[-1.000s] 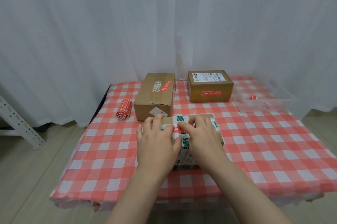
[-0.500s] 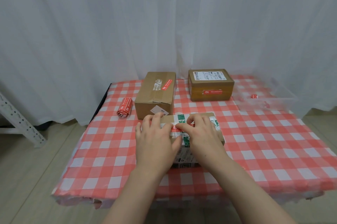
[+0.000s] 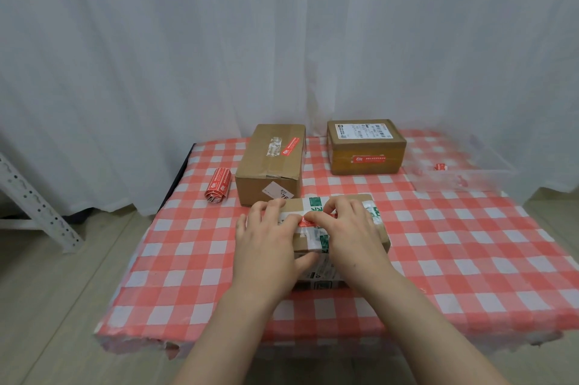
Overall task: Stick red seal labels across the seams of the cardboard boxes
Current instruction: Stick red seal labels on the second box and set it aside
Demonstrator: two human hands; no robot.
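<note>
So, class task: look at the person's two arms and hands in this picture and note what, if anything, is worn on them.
Nothing is worn. The left hand and right hand are bare, with no gloves, rings, watch or bracelet in view. Both forearms are uncovered right down to the bottom edge of the picture, so no sleeve shows. Nails are short and unpainted.

Both forearms reach forward, left hand (image 3: pixel 266 246) and right hand (image 3: pixel 351 234) palm-down, fingers (image 3: pixel 316 216) pressed flat.

red label (image 3: pixel 305 221) mostly under hands, near box (image 3: pixel 372 239) half covered
</note>
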